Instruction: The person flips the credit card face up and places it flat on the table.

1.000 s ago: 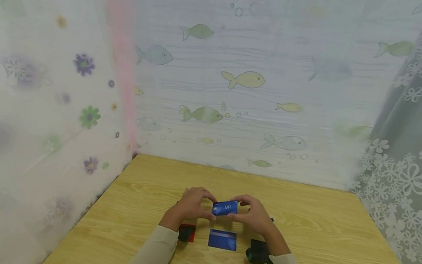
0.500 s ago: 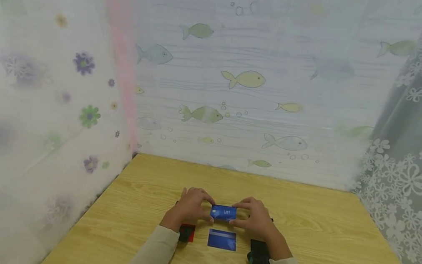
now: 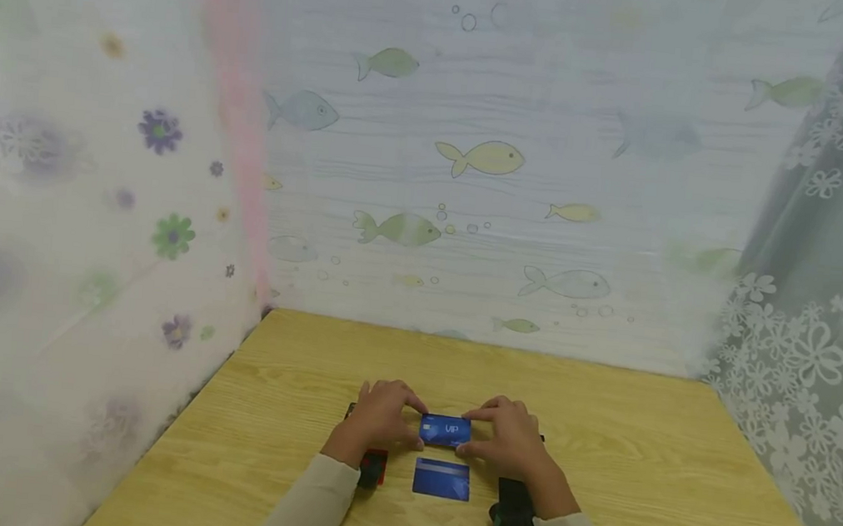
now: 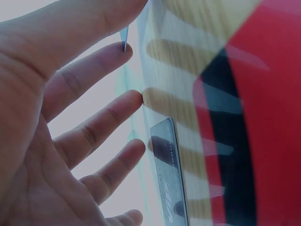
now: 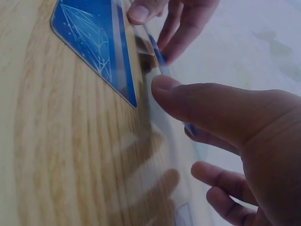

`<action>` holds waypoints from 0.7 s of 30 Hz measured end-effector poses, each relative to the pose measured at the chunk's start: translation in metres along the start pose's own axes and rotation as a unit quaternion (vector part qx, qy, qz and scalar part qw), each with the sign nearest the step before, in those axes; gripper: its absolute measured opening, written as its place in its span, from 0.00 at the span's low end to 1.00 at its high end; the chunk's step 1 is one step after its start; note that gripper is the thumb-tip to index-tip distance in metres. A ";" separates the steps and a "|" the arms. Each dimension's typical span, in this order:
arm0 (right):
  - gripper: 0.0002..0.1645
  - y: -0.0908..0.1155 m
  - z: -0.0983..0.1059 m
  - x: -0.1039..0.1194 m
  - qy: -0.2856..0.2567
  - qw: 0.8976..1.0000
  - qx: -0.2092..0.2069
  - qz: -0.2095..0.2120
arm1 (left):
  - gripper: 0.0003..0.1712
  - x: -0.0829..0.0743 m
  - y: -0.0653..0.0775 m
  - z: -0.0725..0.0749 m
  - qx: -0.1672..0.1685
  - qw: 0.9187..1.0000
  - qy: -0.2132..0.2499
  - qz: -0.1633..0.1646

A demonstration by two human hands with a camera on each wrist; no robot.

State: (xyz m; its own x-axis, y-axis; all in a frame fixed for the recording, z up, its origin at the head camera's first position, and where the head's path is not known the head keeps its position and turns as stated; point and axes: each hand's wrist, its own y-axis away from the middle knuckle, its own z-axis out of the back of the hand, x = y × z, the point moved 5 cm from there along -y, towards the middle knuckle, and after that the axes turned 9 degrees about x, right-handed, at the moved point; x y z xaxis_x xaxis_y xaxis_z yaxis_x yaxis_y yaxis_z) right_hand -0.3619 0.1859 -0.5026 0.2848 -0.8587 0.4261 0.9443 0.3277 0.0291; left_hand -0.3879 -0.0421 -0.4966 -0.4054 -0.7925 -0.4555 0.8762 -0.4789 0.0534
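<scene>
A blue VIP card (image 3: 444, 430) is held between both hands, just above or on the wooden table; which, I cannot tell. My left hand (image 3: 383, 414) pinches its left end with thumb and index finger. At the right end my right hand (image 3: 507, 438) does the same, the other fingers loosely spread. In the left wrist view only a thin sliver of the card (image 4: 124, 35) shows beside the thumb. Nearer the body lies a second blue card (image 3: 442, 479) with a pale stripe, seen large in the right wrist view as a striped card (image 5: 89, 33).
A red card (image 4: 277, 117) with a black band lies under the left wrist. Beyond it is a dark grey card (image 4: 167, 174) with lettering. Under the right wrist is a black card (image 3: 513, 492), next to the black wrist camera (image 3: 508, 520). Printed curtains (image 3: 483, 243) stand behind the table (image 3: 638, 457).
The VIP card has come down and slightly nearer the body, from tilted to level. Both hands have kept hold of it. The striped card stays where it lay.
</scene>
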 end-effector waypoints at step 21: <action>0.27 0.002 -0.002 0.002 0.012 1.000 -0.002 -0.023 | 0.25 -0.002 0.006 -0.001 0.017 0.999 -0.002 0.033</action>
State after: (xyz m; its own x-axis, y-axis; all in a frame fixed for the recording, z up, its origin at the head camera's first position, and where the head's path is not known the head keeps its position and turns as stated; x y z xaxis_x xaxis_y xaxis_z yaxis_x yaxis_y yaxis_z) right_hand -0.3591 0.1842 -0.5034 0.2450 -0.8819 0.4028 0.9570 0.2866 0.0452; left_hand -0.3817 -0.0430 -0.4968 -0.3474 -0.8246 -0.4465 0.8922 -0.4372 0.1132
